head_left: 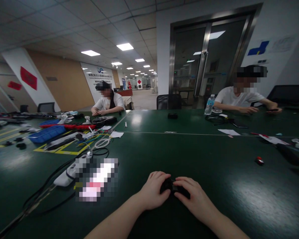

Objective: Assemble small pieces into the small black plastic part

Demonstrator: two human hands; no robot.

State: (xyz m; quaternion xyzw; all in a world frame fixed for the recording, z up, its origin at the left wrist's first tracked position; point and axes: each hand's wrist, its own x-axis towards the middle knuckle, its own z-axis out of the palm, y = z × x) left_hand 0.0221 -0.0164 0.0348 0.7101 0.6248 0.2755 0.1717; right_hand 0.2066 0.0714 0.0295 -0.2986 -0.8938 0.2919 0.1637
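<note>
Both hands are low in the head view, over the green table. My left hand is curled round the left end of a small black object, its thumb below and fingers above. On the right end of the same object, my right hand closes with its fingers above and thumb below. The object's middle shows between the hands. Its ends are hidden by the fingers, and what it is I cannot tell.
Left lie a white power strip, cables, a pixelated bright patch and blue trays. A red-black item sits right. Beyond are a black object, a bottle and two seated people.
</note>
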